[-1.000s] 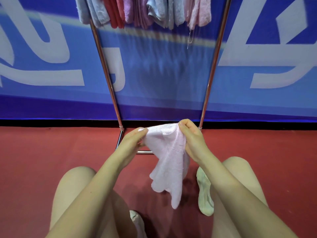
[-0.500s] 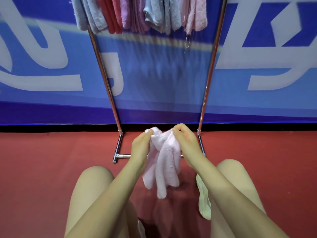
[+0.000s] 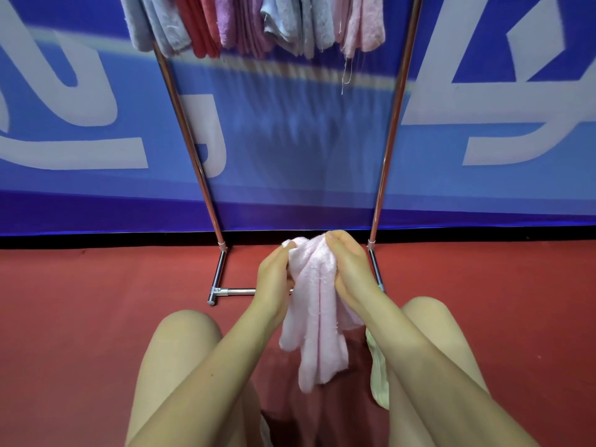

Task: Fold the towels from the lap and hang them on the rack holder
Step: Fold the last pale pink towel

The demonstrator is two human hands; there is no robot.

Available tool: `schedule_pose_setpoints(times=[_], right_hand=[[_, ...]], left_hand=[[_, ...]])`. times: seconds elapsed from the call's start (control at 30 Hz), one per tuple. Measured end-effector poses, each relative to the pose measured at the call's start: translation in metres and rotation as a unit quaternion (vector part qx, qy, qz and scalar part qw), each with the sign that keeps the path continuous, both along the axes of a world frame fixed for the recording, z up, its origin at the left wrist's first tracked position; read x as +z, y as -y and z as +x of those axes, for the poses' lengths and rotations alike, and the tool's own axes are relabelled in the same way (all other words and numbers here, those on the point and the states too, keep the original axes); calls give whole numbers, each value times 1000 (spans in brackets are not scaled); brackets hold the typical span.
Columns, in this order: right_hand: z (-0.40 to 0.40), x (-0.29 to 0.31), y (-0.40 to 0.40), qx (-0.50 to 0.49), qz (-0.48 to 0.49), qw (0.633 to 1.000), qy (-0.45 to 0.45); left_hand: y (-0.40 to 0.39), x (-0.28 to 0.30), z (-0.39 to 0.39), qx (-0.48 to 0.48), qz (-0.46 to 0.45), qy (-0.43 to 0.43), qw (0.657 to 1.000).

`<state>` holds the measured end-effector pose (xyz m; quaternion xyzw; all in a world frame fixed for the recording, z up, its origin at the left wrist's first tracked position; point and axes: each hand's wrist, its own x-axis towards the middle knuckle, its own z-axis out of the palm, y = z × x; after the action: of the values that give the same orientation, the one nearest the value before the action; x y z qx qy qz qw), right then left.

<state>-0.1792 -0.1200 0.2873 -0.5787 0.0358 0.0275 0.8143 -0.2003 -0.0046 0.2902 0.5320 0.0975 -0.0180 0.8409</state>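
Between the knees, the left hand [image 3: 274, 272] and right hand [image 3: 350, 269] pinch the top of a pink towel [image 3: 317, 321], bunched in loose folds and hanging above the red floor [image 3: 80, 317]. Just beyond stands the rack [image 3: 385, 150], its foot bar behind the left hand. Folded towels [image 3: 254, 24] hang across its top.

Red floor [image 3: 80, 317], blue banner [image 3: 306, 150] with white lettering, pale green sock [image 3: 379, 379].

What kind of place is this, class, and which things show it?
Probably an indoor sports hall or staged work area: red floor, blue banner with large white lettering, and a metal rack hung with towels.
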Motion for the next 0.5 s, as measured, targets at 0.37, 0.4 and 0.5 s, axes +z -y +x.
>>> schedule_pose_setpoints(times=[0.37, 0.4, 0.5], right_hand=[[5, -6, -4, -51, -35, 998, -10], [5, -8, -6, -48, -34, 998, -13], [2, -12, -15, -31, -3, 999, -34]], left_hand=[[14, -5, 4, 89, 8, -23, 996], [15, -7, 6, 108, 11, -39, 993], [21, -7, 10, 120, 20, -43, 992]])
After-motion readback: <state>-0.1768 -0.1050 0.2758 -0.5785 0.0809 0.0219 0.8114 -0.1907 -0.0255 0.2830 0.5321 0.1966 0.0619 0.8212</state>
